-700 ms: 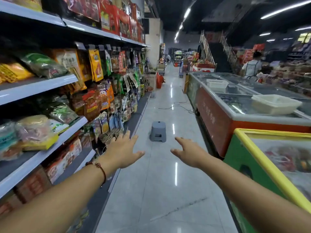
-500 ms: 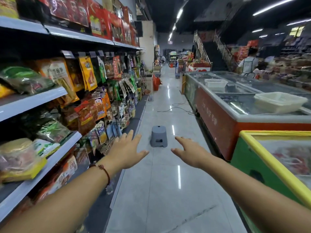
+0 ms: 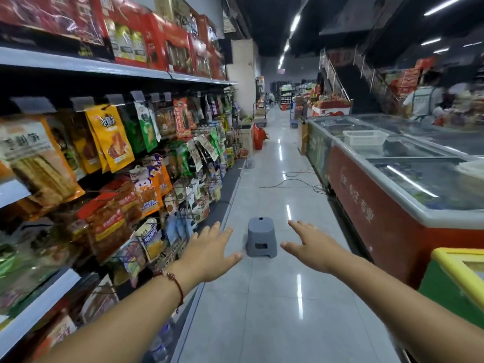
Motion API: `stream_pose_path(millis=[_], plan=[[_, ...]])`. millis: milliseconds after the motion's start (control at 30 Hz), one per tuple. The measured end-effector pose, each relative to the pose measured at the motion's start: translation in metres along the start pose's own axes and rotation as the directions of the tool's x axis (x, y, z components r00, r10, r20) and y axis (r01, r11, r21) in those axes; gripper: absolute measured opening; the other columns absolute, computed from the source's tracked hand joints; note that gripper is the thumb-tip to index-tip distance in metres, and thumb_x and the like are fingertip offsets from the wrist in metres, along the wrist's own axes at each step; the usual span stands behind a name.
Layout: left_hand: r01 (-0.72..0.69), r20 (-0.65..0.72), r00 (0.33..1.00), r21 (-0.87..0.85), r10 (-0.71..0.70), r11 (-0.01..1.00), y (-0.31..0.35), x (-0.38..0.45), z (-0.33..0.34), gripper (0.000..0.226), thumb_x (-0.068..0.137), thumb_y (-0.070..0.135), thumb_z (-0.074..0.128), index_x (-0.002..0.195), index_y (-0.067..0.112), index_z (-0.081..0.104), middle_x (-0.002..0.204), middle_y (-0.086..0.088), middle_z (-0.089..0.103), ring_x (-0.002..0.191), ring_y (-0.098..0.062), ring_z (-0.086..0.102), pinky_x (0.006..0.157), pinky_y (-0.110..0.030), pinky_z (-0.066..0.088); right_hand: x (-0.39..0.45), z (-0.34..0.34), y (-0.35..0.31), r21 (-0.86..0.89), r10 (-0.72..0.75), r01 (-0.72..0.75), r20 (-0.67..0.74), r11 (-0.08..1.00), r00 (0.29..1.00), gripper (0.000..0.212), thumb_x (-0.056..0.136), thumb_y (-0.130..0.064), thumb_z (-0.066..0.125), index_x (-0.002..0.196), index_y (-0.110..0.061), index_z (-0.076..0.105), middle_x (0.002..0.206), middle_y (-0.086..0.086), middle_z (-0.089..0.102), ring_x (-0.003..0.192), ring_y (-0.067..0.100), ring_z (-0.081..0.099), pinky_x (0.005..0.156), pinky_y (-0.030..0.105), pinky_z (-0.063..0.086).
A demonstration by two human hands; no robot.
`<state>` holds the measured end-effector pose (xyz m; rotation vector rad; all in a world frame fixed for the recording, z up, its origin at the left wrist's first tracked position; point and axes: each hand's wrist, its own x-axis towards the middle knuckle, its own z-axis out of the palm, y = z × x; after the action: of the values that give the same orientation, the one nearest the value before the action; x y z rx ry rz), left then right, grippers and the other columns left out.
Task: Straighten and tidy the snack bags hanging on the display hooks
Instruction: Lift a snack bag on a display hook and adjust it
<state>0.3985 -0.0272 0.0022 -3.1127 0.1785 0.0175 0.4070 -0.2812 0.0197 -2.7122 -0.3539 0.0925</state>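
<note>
Left hand (image 3: 209, 254) and right hand (image 3: 311, 248) spread empty; snack bags (image 3: 110, 138) blurred

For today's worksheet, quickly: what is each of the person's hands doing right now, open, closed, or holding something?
Left hand: open, fingers spread, holding nothing.
Right hand: open, fingers straight, holding nothing.

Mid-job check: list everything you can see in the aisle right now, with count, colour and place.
snack bags: many, yellow, green, orange, red; hanging on hooks, left rack
red boxes: several, top shelf, left
stool: one, grey; on aisle floor ahead
chest freezers: a row, red-fronted; right side
white basket: one, on freezer lid
cable: dark, across floor
left hand: open, bracelet on wrist, holding nothing
right hand: open, holding nothing
</note>
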Motion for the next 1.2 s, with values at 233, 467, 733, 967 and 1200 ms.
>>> stream_pose_path(millis=[233, 467, 733, 967, 1200], plan=[[0.108, -0.009, 0.994, -0.016, -0.108, 0.994, -0.059, 0.11, 0.0, 0.083, 0.09, 0.075, 0.03, 0.157, 0.03, 0.008, 0.164, -0.007, 0.005, 0.149, -0.027, 0.013, 0.118, -0.048, 0.02, 0.157, 0.004, -0.011, 0.113, -0.081, 0.074, 0.062, 0.991, 0.995, 0.071, 0.095, -0.049, 0.051, 0.153, -0.02, 0.023, 0.157, 0.004, 0.03, 0.143, 0.025, 0.026, 0.115, 0.039, 0.026], [0.124, -0.012, 0.992, -0.062, -0.125, 0.99, -0.128, 0.247, 0.025, 0.085, 0.089, 0.077, 0.029, 0.156, 0.033, 0.005, 0.165, -0.005, 0.002, 0.15, -0.025, 0.009, 0.12, -0.049, 0.016, 0.316, 0.04, -0.033, 0.056, -0.167, 0.163, 0.088, 0.985, 0.982, 0.074, 0.094, -0.051, 0.051, 0.154, -0.019, 0.021, 0.159, 0.005, 0.026, 0.145, 0.025, 0.023, 0.118, 0.041, 0.023], [0.032, 0.037, 0.999, -0.064, -0.03, 0.997, -0.169, 0.431, 0.025, 0.085, 0.09, 0.076, 0.028, 0.157, 0.031, 0.003, 0.165, -0.005, -0.002, 0.151, -0.025, 0.006, 0.12, -0.047, 0.013, 0.483, 0.033, -0.012, -0.01, -0.088, 0.089, 0.089, 0.996, 0.992, 0.073, 0.095, -0.055, 0.046, 0.153, -0.02, 0.02, 0.157, 0.003, 0.028, 0.144, 0.026, 0.023, 0.116, 0.045, 0.024], [-0.038, 0.028, 0.999, -0.016, 0.039, 0.999, -0.165, 0.588, 0.018, 0.082, 0.091, 0.075, 0.027, 0.157, 0.031, 0.004, 0.165, -0.004, -0.003, 0.151, -0.026, 0.004, 0.121, -0.048, 0.014, 0.623, 0.006, 0.047, -0.014, -0.038, 0.039, 0.057, 0.999, 0.998, 0.065, 0.1, -0.049, 0.039, 0.154, -0.019, 0.018, 0.16, 0.006, 0.02, 0.147, 0.028, 0.017, 0.118, 0.043, 0.018], [0.054, 0.074, 0.996, 0.042, -0.057, 0.998, -0.171, 0.751, 0.031, 0.084, 0.09, 0.075, 0.029, 0.157, 0.029, 0.005, 0.165, -0.006, 0.0, 0.15, -0.029, 0.01, 0.12, -0.047, 0.016, 0.798, 0.0, 0.12, -0.02, -0.083, 0.085, 0.102, 0.996, 0.991, 0.066, 0.1, -0.051, 0.038, 0.154, -0.019, 0.018, 0.159, 0.005, 0.022, 0.146, 0.031, 0.017, 0.118, 0.044, 0.018]])
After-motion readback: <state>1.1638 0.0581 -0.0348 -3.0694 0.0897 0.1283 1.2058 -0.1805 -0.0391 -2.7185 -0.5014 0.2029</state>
